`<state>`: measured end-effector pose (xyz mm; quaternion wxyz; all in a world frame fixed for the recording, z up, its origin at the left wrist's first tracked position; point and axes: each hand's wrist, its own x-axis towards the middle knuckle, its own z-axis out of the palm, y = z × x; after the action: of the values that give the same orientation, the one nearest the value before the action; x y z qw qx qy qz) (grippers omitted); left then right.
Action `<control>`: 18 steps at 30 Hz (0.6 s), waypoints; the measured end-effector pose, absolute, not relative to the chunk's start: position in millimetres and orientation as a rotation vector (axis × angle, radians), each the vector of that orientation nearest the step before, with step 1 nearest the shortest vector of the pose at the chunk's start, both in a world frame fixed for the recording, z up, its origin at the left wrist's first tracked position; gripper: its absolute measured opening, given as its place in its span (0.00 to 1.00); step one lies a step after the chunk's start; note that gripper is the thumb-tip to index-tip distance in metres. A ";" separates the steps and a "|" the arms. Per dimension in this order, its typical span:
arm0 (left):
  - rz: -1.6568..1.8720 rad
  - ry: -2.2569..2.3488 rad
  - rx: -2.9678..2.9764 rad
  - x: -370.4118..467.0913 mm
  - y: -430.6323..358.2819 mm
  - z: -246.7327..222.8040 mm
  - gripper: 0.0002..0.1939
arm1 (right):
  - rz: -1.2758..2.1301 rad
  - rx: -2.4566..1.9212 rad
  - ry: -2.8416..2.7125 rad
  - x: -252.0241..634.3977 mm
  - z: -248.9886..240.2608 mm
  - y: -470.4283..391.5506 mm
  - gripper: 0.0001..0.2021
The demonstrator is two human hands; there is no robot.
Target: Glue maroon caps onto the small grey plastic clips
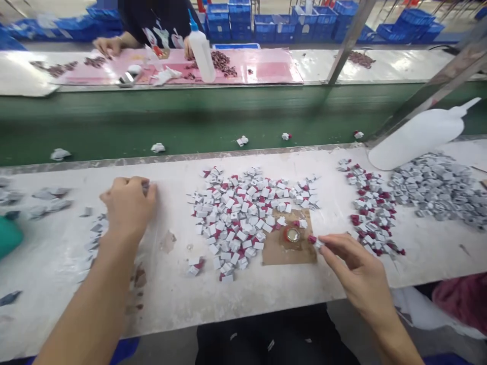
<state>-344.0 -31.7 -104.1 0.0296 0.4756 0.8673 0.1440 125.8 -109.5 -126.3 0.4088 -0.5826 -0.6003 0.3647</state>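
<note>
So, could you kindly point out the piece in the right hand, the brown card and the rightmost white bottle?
Held piece [312, 240]: head view, maroon end.
Brown card [287, 257]: head view, bare lower part.
White bottle [418, 136]: head view, middle of body.

From my end I count two working hands, one left hand [129, 205] and one right hand [357, 268], with one small piece [312, 240] in the right fingertips, one cardboard square [276, 252] and one round dish [292, 234]. Beyond those I get five loose pieces [158, 147] on one green strip [213, 116], two white bottles [416, 137], two metal posts [350, 43] and one co-worker [163, 20]. I make it three main heaps [236, 213] on the near bench [171, 299], though their pieces overlap too much for me to number fairly.
</note>
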 end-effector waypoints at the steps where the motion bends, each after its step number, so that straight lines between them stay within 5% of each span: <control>1: 0.437 2.675 1.488 -338.8 -34.2 -106.0 0.12 | 0.924 -1.455 -1.502 119.1 -123.3 -109.8 0.06; 10: 0.397 2.655 1.633 -302.8 -50.4 -124.4 0.35 | 0.905 -1.401 -1.544 95.8 -121.0 -108.6 0.07; 18: 0.597 2.704 1.517 -283.3 -71.2 -133.2 0.34 | 0.876 -1.389 -1.592 95.6 -126.2 -110.1 0.07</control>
<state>-283.3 -71.2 -133.2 -0.0082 0.4805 0.8564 0.1891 95.6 -110.1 -126.2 0.4142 -0.5527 -0.6336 0.3487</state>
